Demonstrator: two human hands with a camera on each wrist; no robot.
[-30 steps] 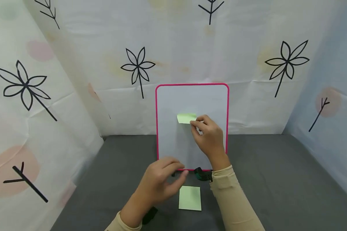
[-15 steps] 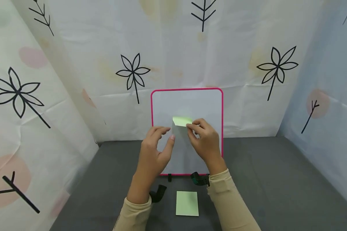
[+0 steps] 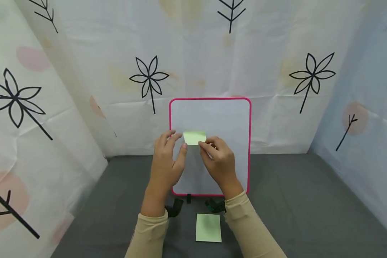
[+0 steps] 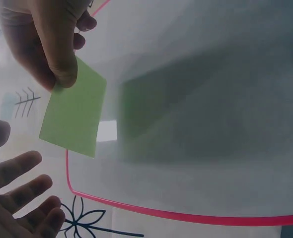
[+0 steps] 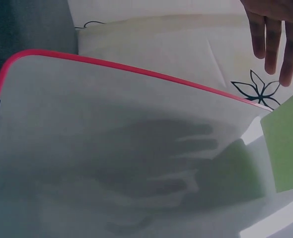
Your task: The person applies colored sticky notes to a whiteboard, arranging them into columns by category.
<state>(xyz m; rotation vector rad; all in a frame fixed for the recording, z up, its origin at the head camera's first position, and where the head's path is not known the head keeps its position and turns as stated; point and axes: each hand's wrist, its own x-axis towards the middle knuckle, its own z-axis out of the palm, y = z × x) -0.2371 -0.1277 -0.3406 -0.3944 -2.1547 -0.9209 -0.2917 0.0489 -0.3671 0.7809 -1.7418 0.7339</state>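
Observation:
My right hand [image 3: 220,161] pinches a light green sticky note [image 3: 194,138] by its lower right corner, in front of a whiteboard [image 3: 213,114] with a pink rim. In the left wrist view the note [image 4: 77,109] hangs from thumb and finger, and its shadow falls on the board. My left hand [image 3: 164,163] is raised at the note's left side, fingers spread and holding nothing. The right wrist view shows those left fingers [image 5: 273,44] apart from the note [image 5: 285,144].
A square of light green sticky notes [image 3: 208,228] lies on the dark grey table [image 3: 293,200] in front of the board. A small black clip-like piece [image 3: 188,198] sits at the board's lower edge. Printed white cloth [image 3: 264,71] hangs behind and at the sides.
My left hand has risen from above the table to beside the note, its fingers spreading. The right hand has shifted left with the sticky note still pinched.

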